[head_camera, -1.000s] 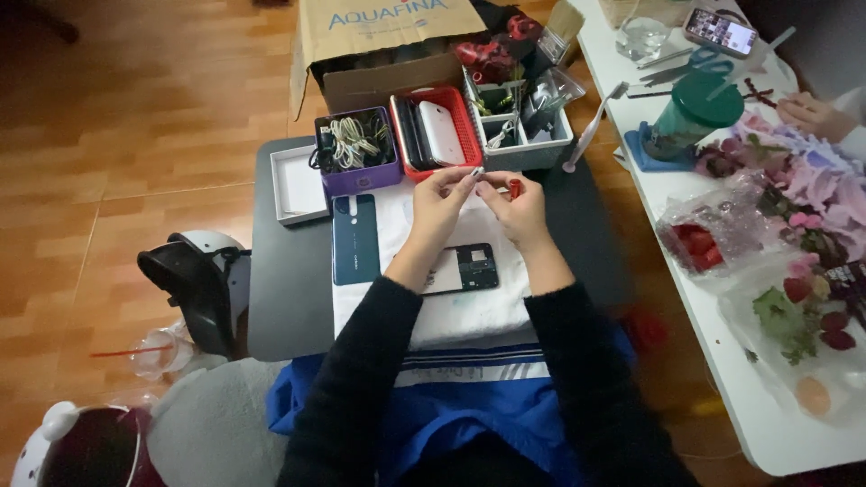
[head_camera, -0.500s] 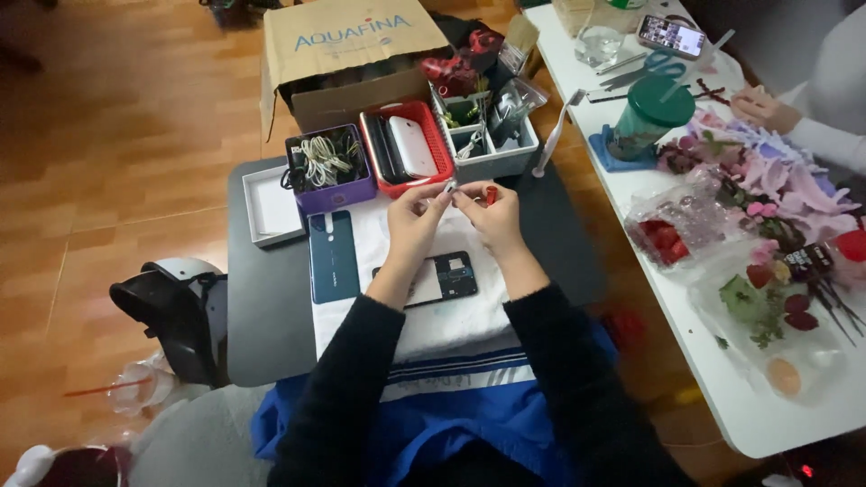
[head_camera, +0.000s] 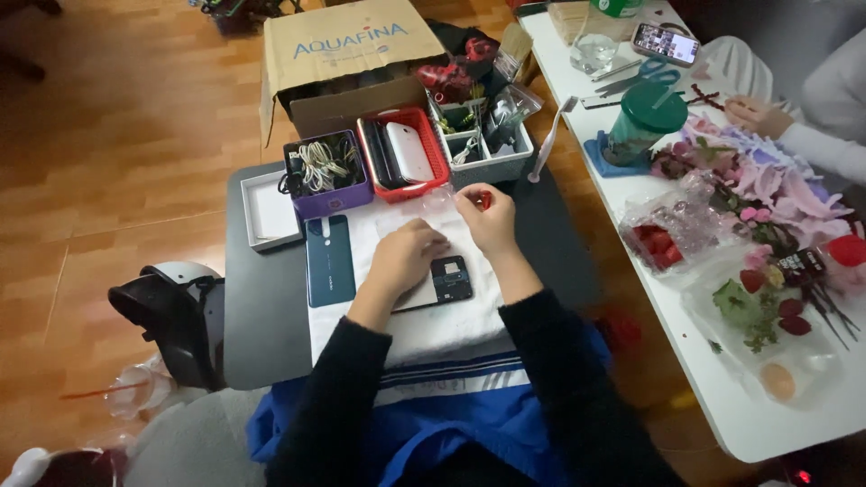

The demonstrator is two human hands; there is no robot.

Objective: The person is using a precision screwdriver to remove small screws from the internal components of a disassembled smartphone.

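Since the earlier frame the left hand [head_camera: 404,257] drops from its raised pinch onto the opened phone [head_camera: 442,281] on the white cloth [head_camera: 397,329], fingers flat, while the right hand [head_camera: 487,216], at 1 o'clock from the phone, pinches a small red part [head_camera: 485,198].

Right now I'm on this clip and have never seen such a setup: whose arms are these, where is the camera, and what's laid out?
There is no machine here. The camera sits on a person's head and looks down at their own two bare hands over a small dark table. The left hand rests on an opened phone lying on a white cloth. The right hand pinches a small red thing; too small to tell what. A dark teal phone back cover lies left of them. Behind stand a purple tray of cables and a red basket. The other person's hand at the white table belongs to someone else.
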